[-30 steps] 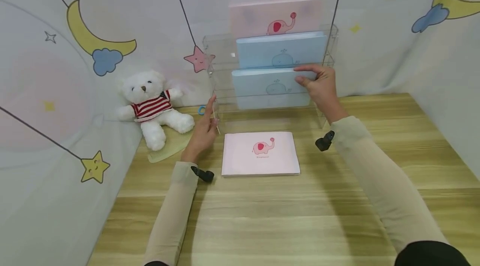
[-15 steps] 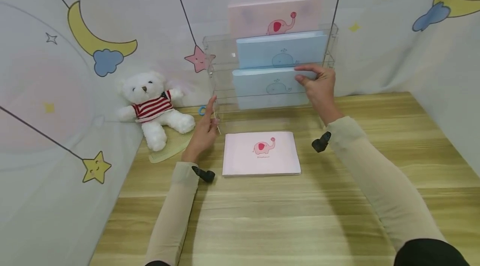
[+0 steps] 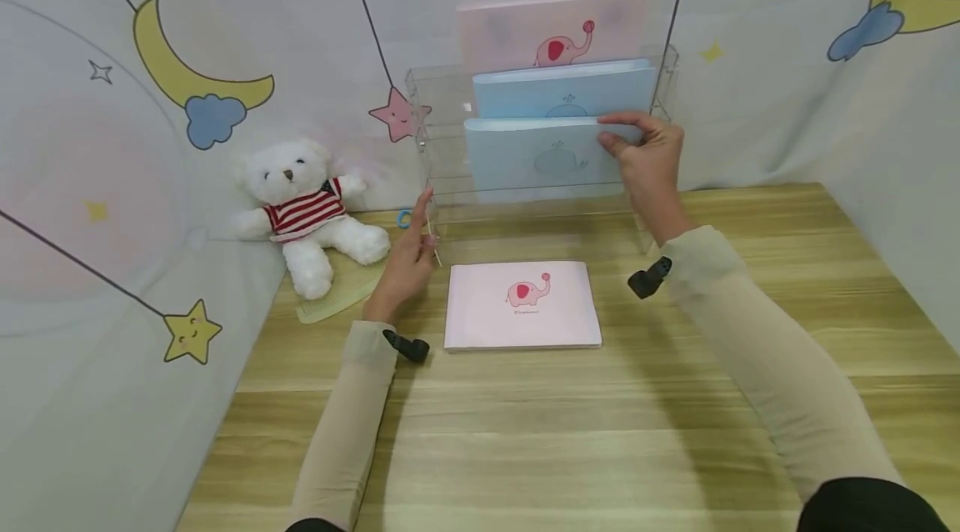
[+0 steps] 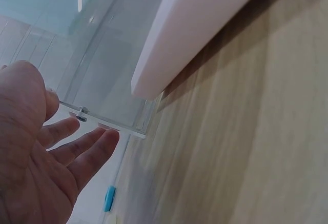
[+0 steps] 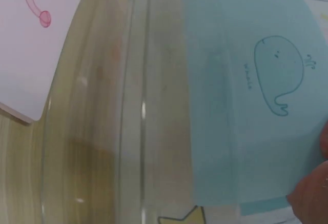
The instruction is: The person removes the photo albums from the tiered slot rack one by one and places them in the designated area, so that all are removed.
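My right hand (image 3: 651,169) pinches the top right edge of the front light-blue booklet (image 3: 510,153), which has a whale drawn on its cover. That booklet stands in a clear acrylic tiered rack (image 3: 450,153); the word "Whale" and the drawing (image 5: 277,73) show in the right wrist view. At the rack's left side, my left hand (image 3: 407,269) rests its fairly straight fingers (image 4: 95,157) against the outer side panel. A second blue whale booklet (image 3: 517,94) stands in the tier behind, and a pink elephant booklet (image 3: 495,36) rises at the back.
A white booklet or pad (image 3: 480,315) with a pink elephant lies flat on the wooden table (image 3: 525,432) before the rack. A white teddy bear (image 3: 288,173) in a striped shirt sits at left, over a pale yellow-green sheet (image 3: 337,303). A small blue ring (image 3: 403,218) lies near the rack.
The right hand has raised the front blue booklet a little in its tier, so it covers more of the one behind. The left hand has stayed at the rack's side.
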The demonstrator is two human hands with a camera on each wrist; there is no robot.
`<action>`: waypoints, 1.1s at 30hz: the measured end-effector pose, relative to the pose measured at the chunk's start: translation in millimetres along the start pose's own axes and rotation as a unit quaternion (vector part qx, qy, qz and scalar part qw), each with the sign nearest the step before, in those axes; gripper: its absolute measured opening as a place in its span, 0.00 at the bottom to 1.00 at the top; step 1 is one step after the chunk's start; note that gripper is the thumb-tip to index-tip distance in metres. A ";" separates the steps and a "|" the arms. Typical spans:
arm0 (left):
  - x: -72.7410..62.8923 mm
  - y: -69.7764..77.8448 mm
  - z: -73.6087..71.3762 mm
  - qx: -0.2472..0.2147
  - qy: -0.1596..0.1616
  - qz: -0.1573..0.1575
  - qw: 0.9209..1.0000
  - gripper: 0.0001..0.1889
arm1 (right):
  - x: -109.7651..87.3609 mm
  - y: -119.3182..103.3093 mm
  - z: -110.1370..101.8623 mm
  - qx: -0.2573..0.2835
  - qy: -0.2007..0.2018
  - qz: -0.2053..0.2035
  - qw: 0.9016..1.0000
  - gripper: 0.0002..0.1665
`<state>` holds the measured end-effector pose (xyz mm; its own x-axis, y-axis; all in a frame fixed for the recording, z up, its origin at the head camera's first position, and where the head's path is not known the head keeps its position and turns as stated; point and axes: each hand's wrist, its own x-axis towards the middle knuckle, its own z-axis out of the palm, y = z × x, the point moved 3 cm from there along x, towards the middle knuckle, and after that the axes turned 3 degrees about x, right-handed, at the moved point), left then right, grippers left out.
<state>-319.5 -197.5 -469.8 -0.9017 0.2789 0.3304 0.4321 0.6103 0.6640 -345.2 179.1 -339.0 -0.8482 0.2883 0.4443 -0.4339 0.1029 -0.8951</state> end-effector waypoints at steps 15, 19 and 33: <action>1.5 -0.1 2.4 0.006 0.010 0.010 1.000 0.44 | -0.9 -48.4 -31.0 0.119 0.029 0.000 0.992 0.10; 0.2 0.9 3.7 0.006 0.015 0.006 1.000 0.44 | -10.1 -43.4 -51.9 0.113 0.029 0.023 0.993 0.10; -2.8 4.1 2.4 0.006 0.008 -0.008 1.000 0.43 | -41.9 -13.1 -133.4 0.066 0.066 0.153 0.984 0.14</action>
<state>-315.3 -194.0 -469.6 -0.9082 0.2563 0.3310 0.4170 0.6237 0.6611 -263.4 292.7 -350.9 -0.9022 0.4082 0.1390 -0.2080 -0.1297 -0.9695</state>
